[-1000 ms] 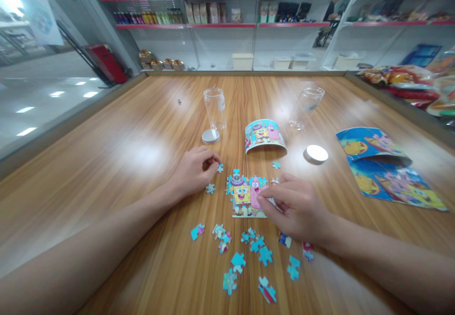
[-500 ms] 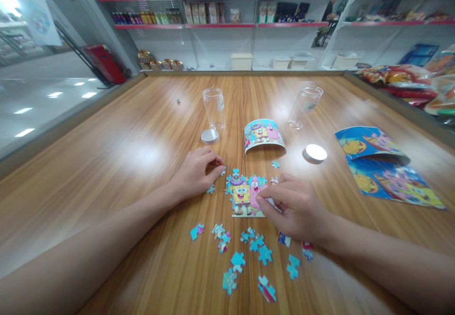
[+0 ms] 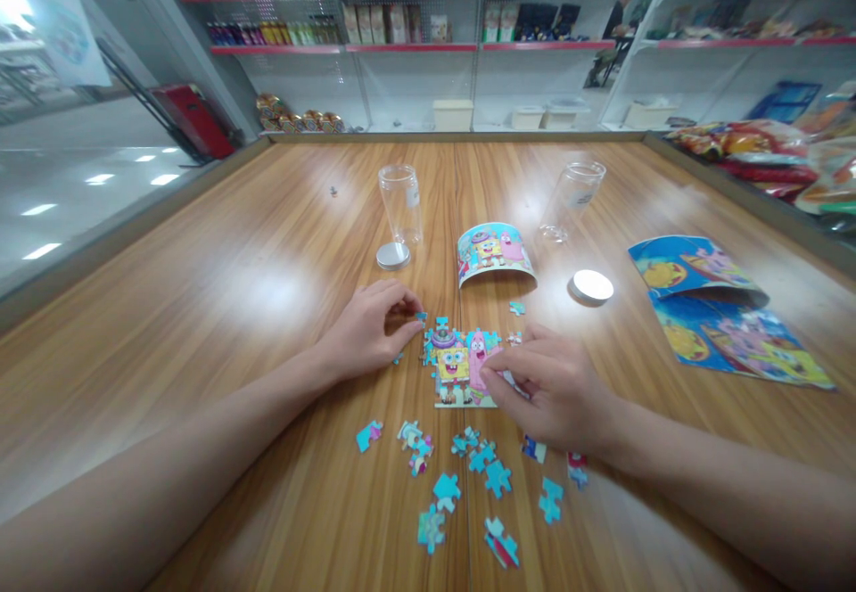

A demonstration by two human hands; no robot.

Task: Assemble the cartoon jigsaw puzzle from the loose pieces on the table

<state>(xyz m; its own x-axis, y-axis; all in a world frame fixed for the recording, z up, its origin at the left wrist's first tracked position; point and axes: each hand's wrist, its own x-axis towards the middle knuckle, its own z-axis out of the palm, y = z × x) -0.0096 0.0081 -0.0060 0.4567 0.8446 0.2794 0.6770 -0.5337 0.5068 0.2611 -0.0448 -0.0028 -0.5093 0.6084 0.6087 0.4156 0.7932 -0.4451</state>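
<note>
Left hand [image 3: 371, 332]: pinching small turquoise cardboard jigsaw piece [image 3: 420, 316]
Right hand [image 3: 555, 389]: fingertips pinched on half-built colourful cartoon jigsaw [image 3: 458, 367]
Surface: glossy brown wooden table [image 3: 267, 262]

Just 1 view here, head-mounted, sitting above the near edge of the table [image 3: 220, 262], facing forward and tilted down. Close in on the left hand [image 3: 371, 332] and right hand [image 3: 560, 393]; the shelves [image 3: 415, 45] sit far back at the top.

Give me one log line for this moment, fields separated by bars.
left hand: pinching puzzle piece | right hand: touching assembled puzzle | loose pieces: on table
</note>
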